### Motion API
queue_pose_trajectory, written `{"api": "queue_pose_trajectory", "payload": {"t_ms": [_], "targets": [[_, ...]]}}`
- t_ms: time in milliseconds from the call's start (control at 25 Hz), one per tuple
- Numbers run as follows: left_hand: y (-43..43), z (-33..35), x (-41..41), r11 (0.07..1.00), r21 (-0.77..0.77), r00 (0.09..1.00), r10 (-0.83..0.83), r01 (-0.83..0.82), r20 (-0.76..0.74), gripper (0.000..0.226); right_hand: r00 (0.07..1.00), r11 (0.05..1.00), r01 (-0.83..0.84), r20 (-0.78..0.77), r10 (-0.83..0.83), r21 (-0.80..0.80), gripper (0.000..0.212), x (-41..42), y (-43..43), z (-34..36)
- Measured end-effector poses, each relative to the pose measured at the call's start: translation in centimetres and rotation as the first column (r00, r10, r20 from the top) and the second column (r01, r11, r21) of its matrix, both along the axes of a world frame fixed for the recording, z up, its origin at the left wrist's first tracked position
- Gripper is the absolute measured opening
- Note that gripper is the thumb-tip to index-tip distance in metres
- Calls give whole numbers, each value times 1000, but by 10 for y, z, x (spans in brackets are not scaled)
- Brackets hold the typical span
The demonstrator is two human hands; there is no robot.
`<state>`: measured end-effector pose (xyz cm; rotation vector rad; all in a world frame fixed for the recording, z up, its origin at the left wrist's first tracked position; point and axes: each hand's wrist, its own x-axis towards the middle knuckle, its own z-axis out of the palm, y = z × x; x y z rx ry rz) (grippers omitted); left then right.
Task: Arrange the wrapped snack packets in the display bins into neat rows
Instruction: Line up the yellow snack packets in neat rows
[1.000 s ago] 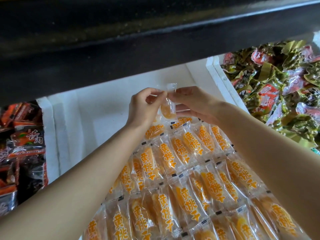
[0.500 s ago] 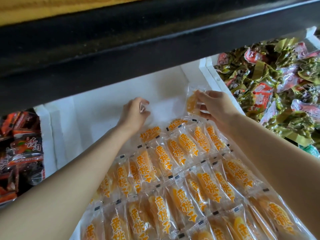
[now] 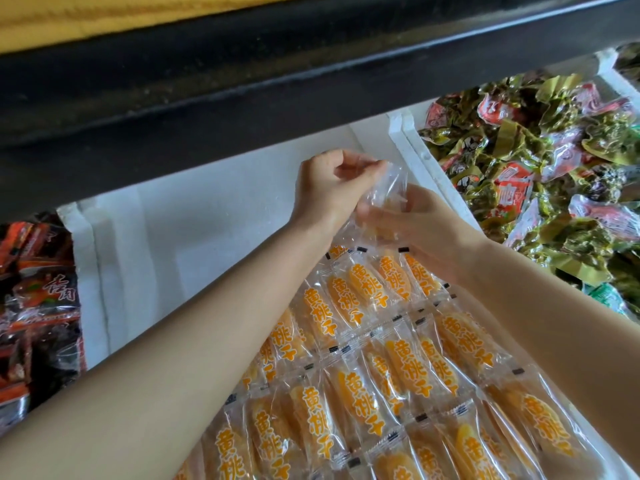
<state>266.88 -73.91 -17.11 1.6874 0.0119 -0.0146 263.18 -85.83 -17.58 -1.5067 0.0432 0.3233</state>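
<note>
left hand [image 3: 329, 188] rejoined right hand [image 3: 424, 228] | both pinch clear packet [image 3: 385, 194] | contents blurred

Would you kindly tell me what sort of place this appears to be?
Likely a shop's loose-snack display: white bins side by side under a dark shelf, one holding neat rows of orange packets, its neighbour heaped with green-wrapped snacks.

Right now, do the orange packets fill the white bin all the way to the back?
No, the rows of yellow peach packets stop partway, and the far floor of the white foam bin shows bare white.
</note>
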Motion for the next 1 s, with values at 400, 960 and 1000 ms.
{"api": "queue_pose_trajectory", "payload": {"t_ms": [400,960,1000], "targets": [[105,-73,3,435,804,902,-335,406,-273,39,964,975,222,-157,-216,17,30,-5,-17,-16],[38,-75,41,304,865,886,-370,398,-278,78,954,952,295,-20,-298,-77,17,0,-37,-9],[36,-75,40,313,876,899,-361,366,-247,80,953,950,300,-11,-302,-86,17,-1,-39,-9]]}}
